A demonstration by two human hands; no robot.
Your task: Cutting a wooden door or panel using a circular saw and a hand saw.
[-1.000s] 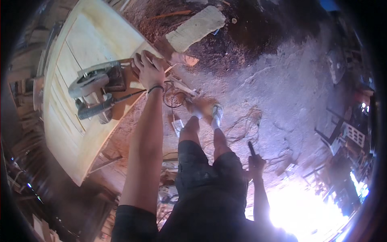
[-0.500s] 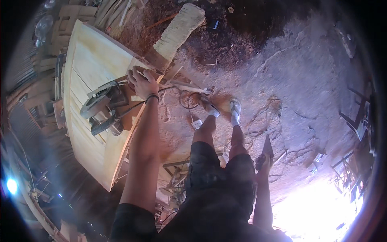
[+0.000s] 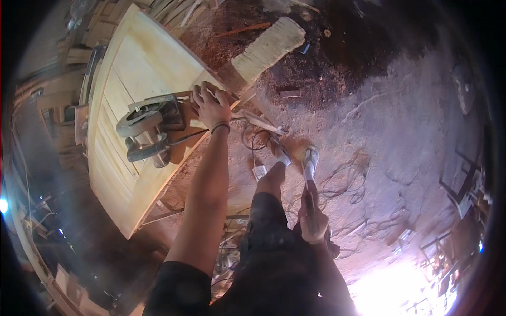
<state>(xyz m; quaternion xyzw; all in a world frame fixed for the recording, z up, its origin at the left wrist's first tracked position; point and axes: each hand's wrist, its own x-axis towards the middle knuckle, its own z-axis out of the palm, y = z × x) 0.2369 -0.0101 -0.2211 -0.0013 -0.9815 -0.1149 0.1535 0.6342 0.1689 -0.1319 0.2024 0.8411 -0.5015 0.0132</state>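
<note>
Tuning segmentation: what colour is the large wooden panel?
The large wooden panel is pale yellow, best in head view.

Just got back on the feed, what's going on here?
The person's left hand rests at the edge of a pale wooden panel, beside a corded power tool lying on it. The power tool is not in either hand's grip. The right hand, down in front of the dark shorts, holds a narrow dark hand tool, whose exact kind I can't tell.
</note>
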